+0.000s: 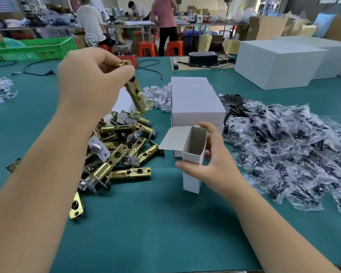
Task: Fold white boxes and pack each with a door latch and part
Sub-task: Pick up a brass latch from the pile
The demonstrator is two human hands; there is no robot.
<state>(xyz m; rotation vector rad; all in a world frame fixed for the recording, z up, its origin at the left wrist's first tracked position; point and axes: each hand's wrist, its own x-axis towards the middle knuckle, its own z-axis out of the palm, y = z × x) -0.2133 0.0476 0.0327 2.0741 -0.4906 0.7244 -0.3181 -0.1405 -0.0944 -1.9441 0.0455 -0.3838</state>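
Note:
My left hand (91, 79) grips a brass door latch (136, 91) and holds it in the air, tilted, above a heap of brass latches (122, 152) on the green table. My right hand (213, 164) holds a small white box (193, 164) standing upright on the table, thumb on its front and fingers behind. The box's top is open, with its lid flap (173, 140) folded out to the left, and its inside looks empty. To the right lies a big pile of bagged black parts (295, 148).
A stack of closed white boxes (197, 103) stands behind the open one, with small white pieces (158, 95) beside it. One loose latch (77, 207) lies near my left forearm. Large white cartons (280, 64) stand at the back right, a green crate (34, 49) at the back left. People work at far tables.

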